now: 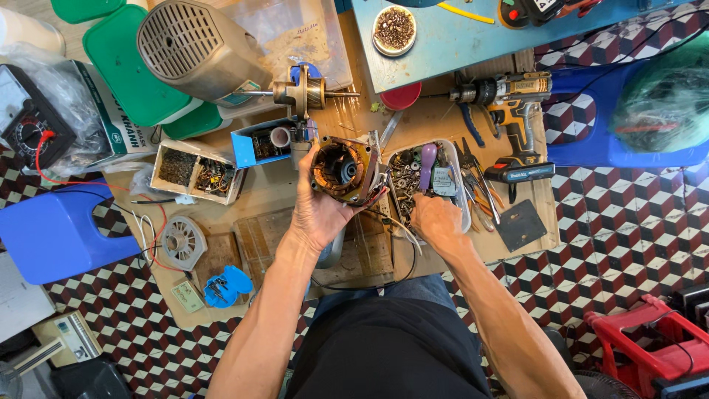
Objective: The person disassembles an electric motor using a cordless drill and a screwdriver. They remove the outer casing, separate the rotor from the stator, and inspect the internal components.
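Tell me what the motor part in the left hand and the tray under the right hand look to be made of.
Motor part in the left hand: reddish-orange glossy windings look like enamelled copper wire, set in a dull grey core, probably steel.

Tray under the right hand: whitish, thin, rounded rim with a slight sheen, likely plastic; it holds small metal-looking screws and bits.

Motor stator (341,171): glossy copper windings, dull metal; tray (464,199): white plastic; board (266,185): matt wood.
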`<action>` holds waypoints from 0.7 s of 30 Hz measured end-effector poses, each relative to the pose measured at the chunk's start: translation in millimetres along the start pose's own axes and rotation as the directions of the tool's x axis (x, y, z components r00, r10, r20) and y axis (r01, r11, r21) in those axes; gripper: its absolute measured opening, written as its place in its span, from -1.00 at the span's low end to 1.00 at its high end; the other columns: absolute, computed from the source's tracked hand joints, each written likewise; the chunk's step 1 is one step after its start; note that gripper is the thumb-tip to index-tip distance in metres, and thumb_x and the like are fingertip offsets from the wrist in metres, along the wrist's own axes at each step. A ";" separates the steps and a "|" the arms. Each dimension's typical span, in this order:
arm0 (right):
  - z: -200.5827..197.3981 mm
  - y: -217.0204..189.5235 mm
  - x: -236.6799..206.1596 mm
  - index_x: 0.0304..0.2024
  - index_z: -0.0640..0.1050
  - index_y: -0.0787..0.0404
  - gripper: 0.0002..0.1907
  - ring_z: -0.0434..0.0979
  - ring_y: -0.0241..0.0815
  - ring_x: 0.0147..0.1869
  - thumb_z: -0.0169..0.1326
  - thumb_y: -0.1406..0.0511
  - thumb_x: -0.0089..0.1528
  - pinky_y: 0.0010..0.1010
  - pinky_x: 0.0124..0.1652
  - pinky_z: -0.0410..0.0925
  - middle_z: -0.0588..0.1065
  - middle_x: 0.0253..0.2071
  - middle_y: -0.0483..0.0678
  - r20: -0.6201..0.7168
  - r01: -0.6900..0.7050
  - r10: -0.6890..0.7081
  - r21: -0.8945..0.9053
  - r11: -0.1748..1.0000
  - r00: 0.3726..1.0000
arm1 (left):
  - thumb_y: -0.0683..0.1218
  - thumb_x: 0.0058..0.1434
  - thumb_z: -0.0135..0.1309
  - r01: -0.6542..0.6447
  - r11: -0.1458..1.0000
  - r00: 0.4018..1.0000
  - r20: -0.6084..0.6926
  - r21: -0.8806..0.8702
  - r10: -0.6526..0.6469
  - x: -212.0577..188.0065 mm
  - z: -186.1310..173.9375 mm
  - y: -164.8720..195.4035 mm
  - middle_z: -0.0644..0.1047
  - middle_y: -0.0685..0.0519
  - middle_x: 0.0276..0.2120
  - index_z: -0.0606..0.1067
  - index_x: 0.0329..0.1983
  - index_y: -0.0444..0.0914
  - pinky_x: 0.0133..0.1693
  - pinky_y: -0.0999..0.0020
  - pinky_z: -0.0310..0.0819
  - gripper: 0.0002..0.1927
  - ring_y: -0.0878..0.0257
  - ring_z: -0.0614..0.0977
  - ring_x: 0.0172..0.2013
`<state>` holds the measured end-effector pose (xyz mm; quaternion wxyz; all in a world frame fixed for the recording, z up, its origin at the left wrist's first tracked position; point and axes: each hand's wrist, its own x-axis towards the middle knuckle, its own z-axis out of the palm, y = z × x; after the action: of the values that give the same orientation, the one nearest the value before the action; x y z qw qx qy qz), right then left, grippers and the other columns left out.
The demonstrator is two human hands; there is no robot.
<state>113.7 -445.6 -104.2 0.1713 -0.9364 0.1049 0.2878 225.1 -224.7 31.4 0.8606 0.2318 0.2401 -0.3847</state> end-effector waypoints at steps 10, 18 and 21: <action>-3.1 -22.7 32.2 0.14 0.47 0.09 -0.66 0.61 0.33 -0.23 -0.07 0.21 0.33 0.13 -0.21 0.44 0.57 -0.36 0.28 0.082 -0.090 0.082 0.097 0.991 0.993 | 0.42 0.19 0.05 -0.006 1.000 1.000 -0.005 0.016 0.006 -1.0 -2.1 0.3 0.49 -0.03 0.21 0.40 0.31 -0.14 0.21 -0.13 0.50 -0.22 0.10 0.56 0.18; 6.1 -3.8 -2.3 0.17 0.47 0.00 -0.64 0.62 0.31 -0.21 -0.07 0.17 0.33 0.11 -0.18 0.45 0.59 -0.33 0.24 0.098 -0.073 0.066 0.072 0.995 0.993 | 0.40 0.19 0.06 0.000 1.000 1.000 0.015 -0.011 0.000 1.4 2.4 0.9 0.48 -0.04 0.23 0.39 0.32 -0.14 0.22 -0.09 0.47 -0.23 0.11 0.55 0.19; 2.7 -1.6 -14.0 0.22 0.46 -0.04 -0.58 0.61 0.33 -0.22 -0.05 0.17 0.30 0.11 -0.18 0.45 0.58 -0.33 0.26 0.066 -0.049 0.043 0.091 0.995 0.997 | 0.39 0.19 0.08 0.006 1.000 1.000 0.004 -0.023 -0.006 2.0 2.8 0.8 0.48 -0.03 0.24 0.39 0.32 -0.14 0.24 -0.10 0.46 -0.23 0.13 0.54 0.21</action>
<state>101.4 -441.8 -97.8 0.2113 -0.9151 0.1340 0.3162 227.6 -227.0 32.5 0.8626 0.2202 0.2434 -0.3849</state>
